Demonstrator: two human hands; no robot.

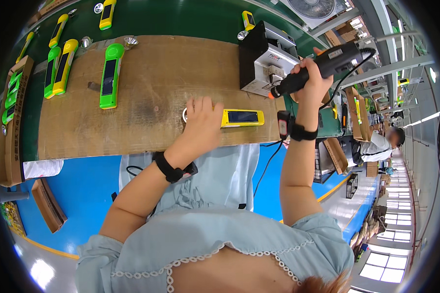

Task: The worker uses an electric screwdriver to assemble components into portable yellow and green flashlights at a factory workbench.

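Observation:
In my right hand (314,83) is a black electric screwdriver (337,59), gripped round its body and tilted. Its orange-ringed tip points down and left, close to the front of a black and silver box-shaped machine (274,61), possibly a screw feeder. My left hand (204,122) is closed over the head end of a yellow flashlight (244,117) with a dark solar panel. This flashlight lies flat near the front edge of the cardboard-covered bench (146,132). Most of its head is hidden under my fingers, with only a round rim showing at the left.
A green flashlight (111,78) lies on the cardboard, with a shiny reflector cup (130,42) beside it. More yellow and green flashlights (66,68) lie at the left. A cardboard box (14,122) holds others. The screwdriver's cable (341,80) hangs down on the right.

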